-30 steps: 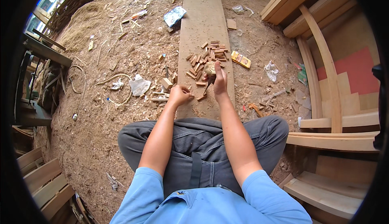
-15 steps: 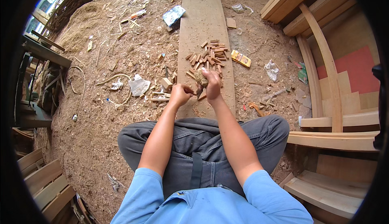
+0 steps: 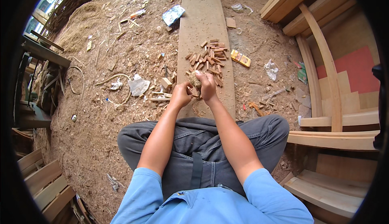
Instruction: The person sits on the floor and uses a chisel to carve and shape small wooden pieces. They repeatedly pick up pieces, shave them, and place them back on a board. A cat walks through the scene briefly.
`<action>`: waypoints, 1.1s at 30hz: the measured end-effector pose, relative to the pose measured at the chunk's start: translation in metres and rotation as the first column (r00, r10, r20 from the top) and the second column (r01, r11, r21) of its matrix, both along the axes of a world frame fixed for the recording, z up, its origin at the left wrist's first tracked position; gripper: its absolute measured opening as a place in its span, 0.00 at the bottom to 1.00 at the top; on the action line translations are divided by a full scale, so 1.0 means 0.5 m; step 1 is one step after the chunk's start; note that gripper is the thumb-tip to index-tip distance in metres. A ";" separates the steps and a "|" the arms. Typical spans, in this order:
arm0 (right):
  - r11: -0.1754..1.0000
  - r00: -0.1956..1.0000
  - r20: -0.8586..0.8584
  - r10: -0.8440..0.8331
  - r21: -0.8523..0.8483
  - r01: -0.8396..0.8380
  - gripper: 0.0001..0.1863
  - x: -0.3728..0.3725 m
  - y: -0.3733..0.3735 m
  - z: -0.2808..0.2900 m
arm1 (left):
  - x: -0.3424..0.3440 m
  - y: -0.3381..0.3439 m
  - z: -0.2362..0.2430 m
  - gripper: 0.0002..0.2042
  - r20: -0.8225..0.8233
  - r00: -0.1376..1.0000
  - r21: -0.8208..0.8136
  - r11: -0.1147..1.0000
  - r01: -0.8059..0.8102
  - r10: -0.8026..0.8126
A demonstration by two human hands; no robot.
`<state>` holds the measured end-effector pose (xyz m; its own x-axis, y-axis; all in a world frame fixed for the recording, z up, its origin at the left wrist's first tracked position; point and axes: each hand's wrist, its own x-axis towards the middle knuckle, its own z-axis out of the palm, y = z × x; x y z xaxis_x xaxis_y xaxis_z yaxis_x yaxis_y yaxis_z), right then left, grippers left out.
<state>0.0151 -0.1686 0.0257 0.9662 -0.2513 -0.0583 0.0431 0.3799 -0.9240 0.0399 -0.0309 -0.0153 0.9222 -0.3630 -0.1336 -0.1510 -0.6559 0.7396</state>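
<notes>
Closed around a tan, rough-topped tool (image 3: 195,82), the right hand (image 3: 207,87) sits at the middle of the frame, its thumb along the upper side. Below the fist shows a dark, narrow part, perhaps a blade. Just left of it, the left hand (image 3: 181,95) has its fingers curled in close; whether they pinch a small piece cannot be told, as the fingertips are hidden.

With the hands this near, the step looks like close work, best done with short, controlled strokes, a firm right wrist and the left fingertips tucked out of the tool's line.

Both hands are over the lower part of a long board (image 3: 201,13), which would make a steady base to brace against. Just above them, loose wooden blocks (image 3: 211,57) lie heaped at centre; some room between pile and tool should prevent knocks. Scraps and a pale plastic sheet (image 3: 139,85) lie left of centre.
</notes>
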 end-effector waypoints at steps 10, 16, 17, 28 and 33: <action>0.998 0.998 0.020 -0.064 0.015 0.064 0.13 0.002 0.004 0.007 | 0.005 0.003 -0.007 0.10 0.020 1.000 -0.052 0.999 -0.006 0.007; 0.999 1.000 0.027 -0.011 0.046 0.010 0.14 0.002 -0.004 0.003 | 0.011 0.010 -0.041 0.13 0.068 0.998 -0.054 0.999 0.008 -0.005; 0.999 1.000 -0.012 0.008 0.040 -0.007 0.14 0.003 -0.005 0.002 | 0.013 0.012 -0.046 0.13 0.058 0.998 -0.054 0.999 0.008 -0.005; 1.000 0.997 0.072 0.015 0.006 -0.015 0.14 0.003 0.008 0.017 | 0.005 0.008 -0.015 0.09 0.116 0.993 -0.024 1.000 0.004 -0.001; 0.998 0.998 0.046 0.052 -0.041 -0.050 0.14 -0.003 0.011 0.030 | 0.003 0.007 -0.010 0.07 0.106 0.994 -0.011 1.000 -0.018 0.019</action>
<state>0.0133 -0.1630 0.0409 0.9791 -0.2032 -0.0034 0.0684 0.3454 -0.9359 0.0414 -0.0274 -0.0205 0.9374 -0.3469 -0.0315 -0.2170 -0.6521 0.7264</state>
